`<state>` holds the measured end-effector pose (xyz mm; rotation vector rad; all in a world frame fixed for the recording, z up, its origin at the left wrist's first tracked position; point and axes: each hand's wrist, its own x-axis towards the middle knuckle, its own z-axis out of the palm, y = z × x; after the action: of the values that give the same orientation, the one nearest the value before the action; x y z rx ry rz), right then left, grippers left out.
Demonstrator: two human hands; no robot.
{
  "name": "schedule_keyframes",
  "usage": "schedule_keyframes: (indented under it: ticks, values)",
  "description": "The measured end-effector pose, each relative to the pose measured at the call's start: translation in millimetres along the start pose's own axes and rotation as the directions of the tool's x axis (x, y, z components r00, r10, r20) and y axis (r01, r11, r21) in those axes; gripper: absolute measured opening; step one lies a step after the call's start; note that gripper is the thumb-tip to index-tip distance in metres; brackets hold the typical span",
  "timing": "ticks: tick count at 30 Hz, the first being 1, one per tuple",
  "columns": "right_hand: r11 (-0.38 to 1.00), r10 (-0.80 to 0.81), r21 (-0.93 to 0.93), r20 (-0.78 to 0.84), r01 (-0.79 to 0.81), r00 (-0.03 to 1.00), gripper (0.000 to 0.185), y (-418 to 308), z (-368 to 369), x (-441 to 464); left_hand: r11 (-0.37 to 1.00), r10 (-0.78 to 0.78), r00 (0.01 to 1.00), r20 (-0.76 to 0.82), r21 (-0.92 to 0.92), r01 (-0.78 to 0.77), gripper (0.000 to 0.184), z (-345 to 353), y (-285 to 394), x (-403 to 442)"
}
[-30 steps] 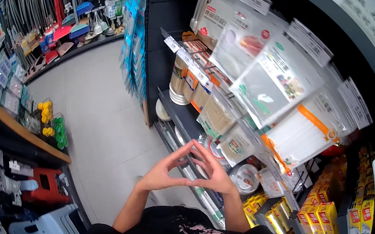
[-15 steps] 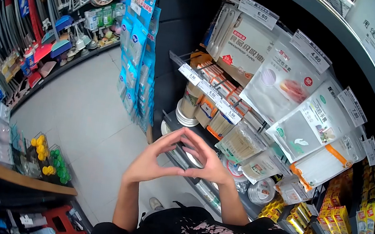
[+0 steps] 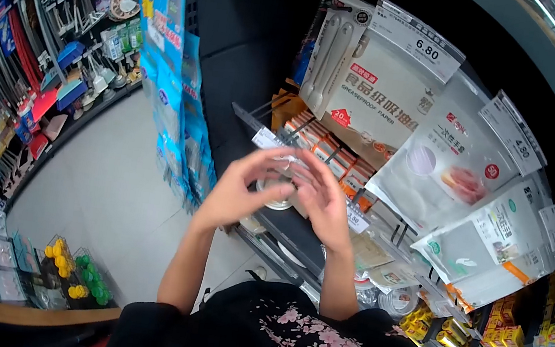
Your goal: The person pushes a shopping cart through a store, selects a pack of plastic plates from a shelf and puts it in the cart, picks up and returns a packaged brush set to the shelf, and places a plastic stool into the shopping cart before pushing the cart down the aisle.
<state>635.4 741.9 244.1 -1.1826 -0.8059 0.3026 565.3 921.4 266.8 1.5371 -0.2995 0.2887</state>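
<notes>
My left hand point(image 3: 236, 189) and my right hand point(image 3: 323, 205) are raised in front of the shelf, fingers curved toward each other and apart, holding nothing. Their fingertips come close together at the top; whether they touch I cannot tell. Behind them hang small orange-and-white packs point(image 3: 355, 177), partly covered by my right hand. Between the hands shows a stack of white round items point(image 3: 281, 199), mostly hidden. Right of my hands hang a greaseproof paper pack point(image 3: 377, 92) and a disposable glove pack point(image 3: 450, 155).
Blue packets point(image 3: 163, 79) hang in a strip on the left. Beyond the tiled floor point(image 3: 100, 170) stands a rack of tools and hoses point(image 3: 2, 85). Yellow balls point(image 3: 60, 256) and green balls point(image 3: 89, 275) sit in wire baskets at lower left. Yellow boxes point(image 3: 509, 341) fill the lower right.
My hands have parted at the thumbs and risen slightly; their joined-fingertip frame has loosened. The view has shifted closer to the shelf, so its packs look larger.
</notes>
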Motion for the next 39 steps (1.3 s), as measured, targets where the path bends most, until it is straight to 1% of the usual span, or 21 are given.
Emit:
schedule_keyframes:
  ticks: [2,5,6,8,12,13,14,15,16,17,18,19,20,22,23,24,26,27,30,33,39]
  values:
    - [0.996,-0.056,-0.070,-0.042,0.053,0.998,0.058,1,-6,27,0.998,0.038,0.997,-0.069,-0.056,-0.041,0.054,-14,-18,37]
    - [0.976,-0.131,-0.200,-0.244,0.082,0.961,0.056,4,-15,64,0.996,0.081,0.979,-0.185,-0.011,-0.085,0.054,-24,-31,88]
    - [0.975,-0.129,-0.210,-0.258,0.075,0.958,0.056,5,-17,73,0.996,0.084,0.977,-0.196,-0.020,-0.090,0.060,-26,-38,105]
    - [0.951,-0.176,-0.305,-0.416,0.045,0.892,0.056,9,-20,92,0.986,0.131,0.956,-0.261,0.136,-0.098,0.071,-29,-61,136]
    - [0.903,-0.312,-0.426,-0.549,0.061,0.775,0.047,23,-21,116,0.983,0.137,0.966,-0.218,0.152,-0.105,0.081,-34,-73,165]
    - [0.887,-0.362,-0.456,-0.591,0.072,0.721,0.042,25,-15,123,0.996,0.092,0.985,-0.145,0.010,-0.092,0.082,-36,-78,168]
    - [0.883,-0.374,-0.464,-0.606,0.070,0.702,0.042,25,-13,130,0.990,0.054,0.997,-0.059,-0.130,-0.061,0.083,-39,-81,171]
    - [0.873,-0.393,-0.483,-0.613,0.068,0.686,0.041,27,-12,135,0.998,0.041,0.997,-0.060,-0.055,-0.045,0.080,-41,-75,169]
    - [0.863,-0.407,-0.502,-0.623,0.058,0.668,0.040,29,-10,134,0.997,0.029,0.999,-0.026,-0.065,-0.030,0.080,-42,-73,166]
    - [0.858,-0.415,-0.511,-0.642,0.044,0.645,0.040,28,-7,133,0.998,0.021,0.998,-0.057,-0.055,-0.024,0.077,-44,-72,164]
    - [0.870,-0.379,-0.493,-0.657,0.009,0.652,0.037,26,-6,134,0.999,0.022,0.996,-0.092,-0.045,-0.026,0.074,-47,-71,165]
    - [0.880,-0.343,-0.474,-0.669,-0.024,0.659,0.035,25,-4,136,0.995,0.096,0.990,-0.106,0.007,-0.095,0.066,-49,-74,162]
    - [0.873,-0.357,-0.486,-0.679,-0.028,0.641,0.035,22,-3,136,0.995,0.099,0.992,-0.082,-0.006,-0.100,0.066,-54,-76,159]
    - [0.890,-0.203,-0.430,-0.668,-0.149,0.715,0.033,18,3,128,1.000,0.021,0.999,0.024,-0.007,-0.021,0.058,-60,-62,147]
    - [0.900,-0.243,-0.428,-0.652,-0.084,0.719,0.029,14,11,127,0.994,0.030,0.999,0.035,-0.109,-0.026,0.050,-61,-53,141]
    - [0.896,-0.249,-0.435,-0.662,-0.093,0.707,0.029,9,18,126,0.993,0.029,0.998,0.053,-0.120,-0.022,0.050,-64,-50,138]
    - [0.937,-0.269,-0.346,-0.636,0.044,0.723,0.028,3,33,120,0.978,0.042,0.993,0.108,-0.208,-0.019,0.047,-69,-47,128]
    - [0.945,-0.263,-0.321,-0.637,0.060,0.725,0.027,1,38,117,0.956,0.029,0.993,0.116,-0.293,0.006,0.046,-69,-39,123]
    - [0.939,-0.277,-0.338,-0.628,0.065,0.728,0.027,-1,50,110,0.947,0.074,0.988,0.136,-0.319,-0.027,0.045,-74,-35,115]
    - [0.941,-0.254,-0.337,-0.639,0.033,0.726,0.027,-3,65,105,0.944,0.048,0.985,0.164,-0.330,0.010,0.042,-85,-26,105]
    - [0.926,-0.312,-0.367,-0.612,0.087,0.727,0.027,-5,100,92,0.952,0.056,0.978,0.201,-0.305,0.009,0.044,-108,-11,79]
